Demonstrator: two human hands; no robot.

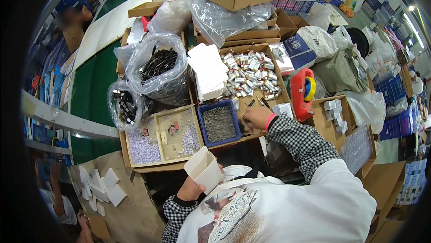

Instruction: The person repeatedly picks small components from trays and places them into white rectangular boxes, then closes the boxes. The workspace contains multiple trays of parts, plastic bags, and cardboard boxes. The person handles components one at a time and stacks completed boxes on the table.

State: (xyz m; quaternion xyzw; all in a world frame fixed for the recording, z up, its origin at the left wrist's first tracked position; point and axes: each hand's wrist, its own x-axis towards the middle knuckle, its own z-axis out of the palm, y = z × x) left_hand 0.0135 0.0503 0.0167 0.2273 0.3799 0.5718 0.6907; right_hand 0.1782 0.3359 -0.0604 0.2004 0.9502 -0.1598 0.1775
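My left hand (192,190) grips a small white carton (204,169) by its sides, its top flap up and its mouth open. My right hand (257,118), with a pink band at the wrist, reaches down over the front of a cardboard tray (285,91). Its fingers are curled together; what they hold, if anything, is hidden. Thin black and gold sticks (250,104) lie just beyond those fingers. Many small silver battery-like packs (252,74) fill the tray's far part. Left of my right hand stands a blue bin (219,123) full of thin metal pieces.
A wooden divided tray (158,131) holds small white pieces. Clear bags hold black cables (160,63) and black parts (126,108). A stack of white cards (208,70), a red tape dispenser (300,94) and loose white boxes (102,187) stand around. Other people are at the left.
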